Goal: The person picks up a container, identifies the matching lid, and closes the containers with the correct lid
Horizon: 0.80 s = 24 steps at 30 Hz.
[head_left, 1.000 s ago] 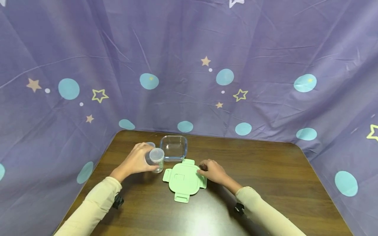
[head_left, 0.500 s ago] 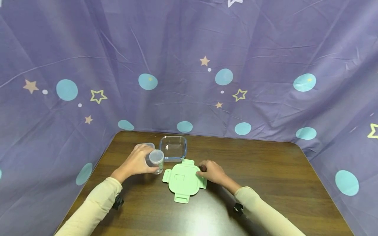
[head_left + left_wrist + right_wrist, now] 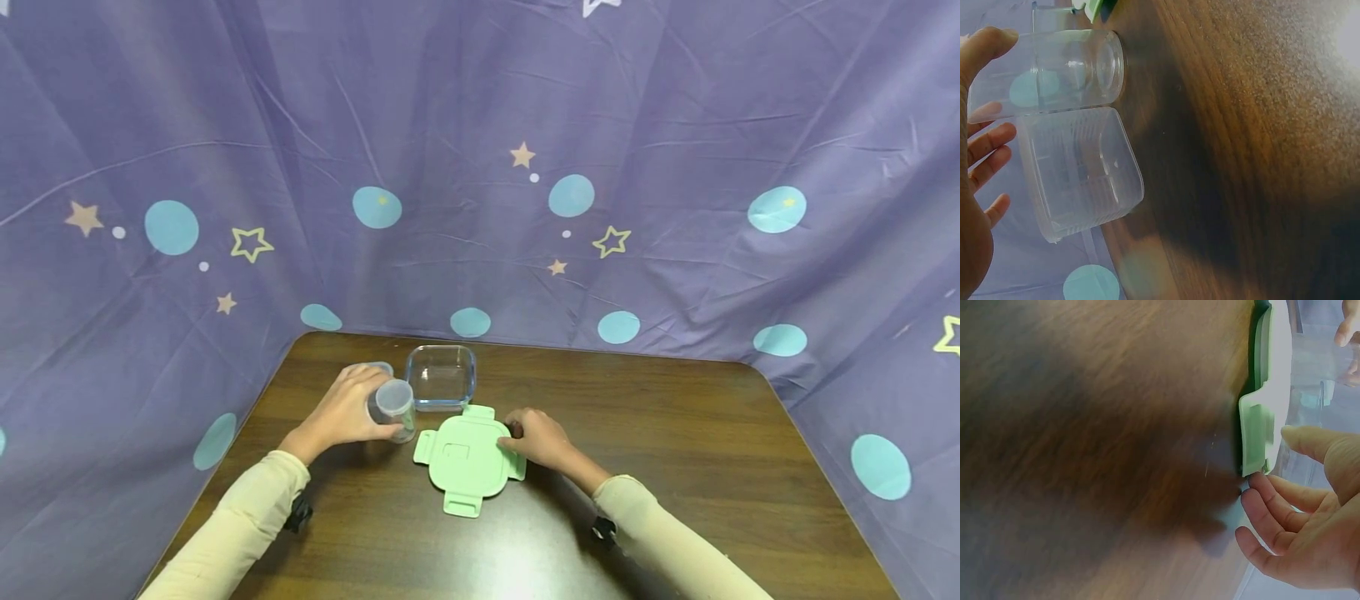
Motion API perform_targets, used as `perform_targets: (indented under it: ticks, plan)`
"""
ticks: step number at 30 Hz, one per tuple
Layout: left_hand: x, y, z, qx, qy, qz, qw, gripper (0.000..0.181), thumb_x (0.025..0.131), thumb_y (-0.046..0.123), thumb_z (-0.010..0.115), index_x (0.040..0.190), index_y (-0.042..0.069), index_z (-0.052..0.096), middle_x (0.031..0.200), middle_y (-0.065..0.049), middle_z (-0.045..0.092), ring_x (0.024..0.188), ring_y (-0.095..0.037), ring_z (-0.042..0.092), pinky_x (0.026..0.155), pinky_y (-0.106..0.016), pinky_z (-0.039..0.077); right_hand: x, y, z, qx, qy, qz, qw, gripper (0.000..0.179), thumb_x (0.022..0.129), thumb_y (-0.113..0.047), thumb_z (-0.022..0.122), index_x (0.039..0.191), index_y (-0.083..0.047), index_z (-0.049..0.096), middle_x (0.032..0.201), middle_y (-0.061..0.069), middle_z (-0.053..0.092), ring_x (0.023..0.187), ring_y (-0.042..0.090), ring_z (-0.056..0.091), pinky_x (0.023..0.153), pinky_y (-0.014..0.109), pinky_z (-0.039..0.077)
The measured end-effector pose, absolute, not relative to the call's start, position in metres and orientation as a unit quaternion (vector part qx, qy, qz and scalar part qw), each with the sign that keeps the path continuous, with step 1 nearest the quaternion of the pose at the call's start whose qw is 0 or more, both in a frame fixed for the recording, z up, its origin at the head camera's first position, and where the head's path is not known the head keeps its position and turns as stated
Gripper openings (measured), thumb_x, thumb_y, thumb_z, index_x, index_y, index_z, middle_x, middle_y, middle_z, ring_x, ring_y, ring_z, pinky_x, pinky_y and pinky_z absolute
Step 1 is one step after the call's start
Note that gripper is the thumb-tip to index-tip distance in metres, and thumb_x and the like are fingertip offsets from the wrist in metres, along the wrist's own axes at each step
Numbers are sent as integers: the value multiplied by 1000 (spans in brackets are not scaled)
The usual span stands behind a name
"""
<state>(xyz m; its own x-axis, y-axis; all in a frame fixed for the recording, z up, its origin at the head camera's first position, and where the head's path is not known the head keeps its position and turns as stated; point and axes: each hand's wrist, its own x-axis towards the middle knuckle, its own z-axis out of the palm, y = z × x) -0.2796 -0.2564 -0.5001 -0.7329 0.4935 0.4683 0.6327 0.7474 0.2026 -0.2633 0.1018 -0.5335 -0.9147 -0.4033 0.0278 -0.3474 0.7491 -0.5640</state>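
My left hand (image 3: 348,410) holds a clear cylindrical jar (image 3: 397,408) with a whitish translucent top, its thumb on the near side. In the left wrist view the jar (image 3: 1072,69) stands upright against a clear ribbed plastic container (image 3: 1085,172), and the other fingers are spread behind. That container is mostly hidden by the hand in the head view. A light green lid (image 3: 468,457) with side flaps lies flat to the right. My right hand (image 3: 542,437) pinches its right edge. In the right wrist view the thumb meets the top and the fingertips touch the flap (image 3: 1257,440).
A square glass container (image 3: 441,375) stands open behind the green lid, close to the jar. All of it rests on a brown wooden table (image 3: 660,442). A purple curtain (image 3: 465,150) with stars and dots hangs around the back and sides.
The jar's top has shifted slightly left in my left hand. More of the plastic container's rim shows behind that hand. My right hand and the green lid stay almost still.
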Motion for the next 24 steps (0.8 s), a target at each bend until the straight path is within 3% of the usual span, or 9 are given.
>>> perform_targets:
  ticks: [12, 19, 24]
  plan:
    - [-279, -258, -500, -299, -914, -194, 194, 71, 56, 47, 94, 111, 11, 69, 114, -10, 72, 117, -37, 62, 109, -61, 39, -262, 96, -535, -215, 937, -274, 24, 19, 88, -26, 79, 100, -11, 75, 67, -5, 56, 60, 8, 47, 51, 24, 35]
    - [-279, -258, -500, -296, -912, -204, 198, 69, 57, 45, 94, 111, 11, 69, 113, -9, 72, 117, -36, 62, 110, -62, 38, -260, 93, -538, -229, 942, -243, -18, 15, 87, -24, 79, 88, -11, 71, 62, -7, 49, 56, 6, 42, 50, 24, 32]
    - [-277, -257, -499, -293, -912, -210, 198, 70, 57, 46, 94, 112, 11, 69, 114, -10, 72, 117, -37, 62, 110, -62, 38, -260, 90, -539, -195, 942, -273, -12, 11, 85, -18, 79, 84, -9, 72, 64, -3, 60, 58, 7, 48, 54, 26, 37]
